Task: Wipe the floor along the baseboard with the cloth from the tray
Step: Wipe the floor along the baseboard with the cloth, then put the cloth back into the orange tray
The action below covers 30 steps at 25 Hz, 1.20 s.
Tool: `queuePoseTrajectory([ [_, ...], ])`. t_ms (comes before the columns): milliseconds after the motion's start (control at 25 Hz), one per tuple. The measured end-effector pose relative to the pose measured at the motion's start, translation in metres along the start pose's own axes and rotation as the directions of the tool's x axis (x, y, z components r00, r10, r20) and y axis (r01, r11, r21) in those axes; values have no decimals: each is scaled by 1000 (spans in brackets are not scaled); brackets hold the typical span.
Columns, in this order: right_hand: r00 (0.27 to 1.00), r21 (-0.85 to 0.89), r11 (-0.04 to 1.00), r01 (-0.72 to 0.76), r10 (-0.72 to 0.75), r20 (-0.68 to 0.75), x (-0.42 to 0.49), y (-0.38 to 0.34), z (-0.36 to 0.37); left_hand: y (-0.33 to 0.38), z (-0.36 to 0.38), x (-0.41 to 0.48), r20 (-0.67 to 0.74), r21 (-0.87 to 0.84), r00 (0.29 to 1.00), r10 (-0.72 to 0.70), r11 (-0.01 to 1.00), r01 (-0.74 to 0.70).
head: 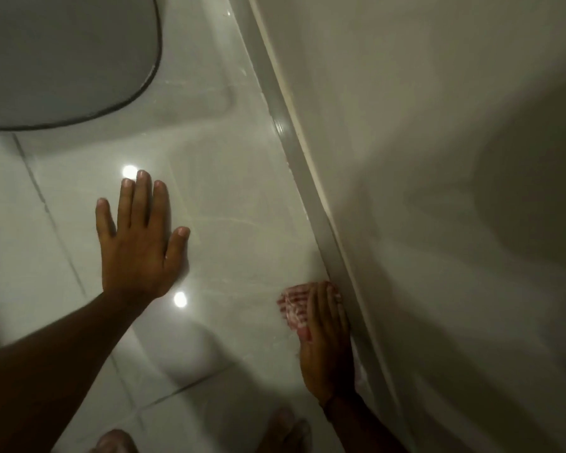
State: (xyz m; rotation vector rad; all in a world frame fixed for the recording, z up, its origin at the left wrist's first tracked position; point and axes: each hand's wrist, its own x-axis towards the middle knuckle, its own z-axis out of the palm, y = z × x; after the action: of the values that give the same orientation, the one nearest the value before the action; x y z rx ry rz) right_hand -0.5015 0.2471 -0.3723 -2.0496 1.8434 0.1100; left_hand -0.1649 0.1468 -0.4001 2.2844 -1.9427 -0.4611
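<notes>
The floor [229, 178] shines with faint streaks ahead of the fingers, so wiping looks underway, with baseboard [286, 132] length left beyond. Left hand [138, 243] lies flat, fingers spread. Right hand [325, 341] presses the cloth [291, 305] flat, fingers together, against the baseboard.

Right hand [325, 341] hides most of the blurred cloth [291, 305]
</notes>
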Motion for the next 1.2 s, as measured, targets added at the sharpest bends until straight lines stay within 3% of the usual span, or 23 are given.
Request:
queuePoseTrajectory([
  [160,990,64,995,-81,72,124,-20,5,-14,8,-26,-31,215,-67,976,-13,997,28],
  [280,932,278,911,-304,224,285,-6,-13,-58,28,-69,-89,315,-86,948,-49,993,80],
  [360,888,357,837,-416,290,356,5,-29,-98,45,-107,-115,340,-93,937,-78,989,117],
  [560,891,615,656,-438,224,396,22,-116,-228,76,-232,-127,313,-90,944,-103,986,138],
  [880,978,696,717,-35,-119,172,158,-332,-397,43,-401,8,44,-107,983,-181,977,184],
  [1040,980,659,735,159,-200,-13,262,-420,-406,10,-412,86,78,-63,980,-181,980,187],
  [1200,967,426,876,224,-254,16,349,-461,-366,-19,-385,116,99,-43,977,-187,980,192],
])
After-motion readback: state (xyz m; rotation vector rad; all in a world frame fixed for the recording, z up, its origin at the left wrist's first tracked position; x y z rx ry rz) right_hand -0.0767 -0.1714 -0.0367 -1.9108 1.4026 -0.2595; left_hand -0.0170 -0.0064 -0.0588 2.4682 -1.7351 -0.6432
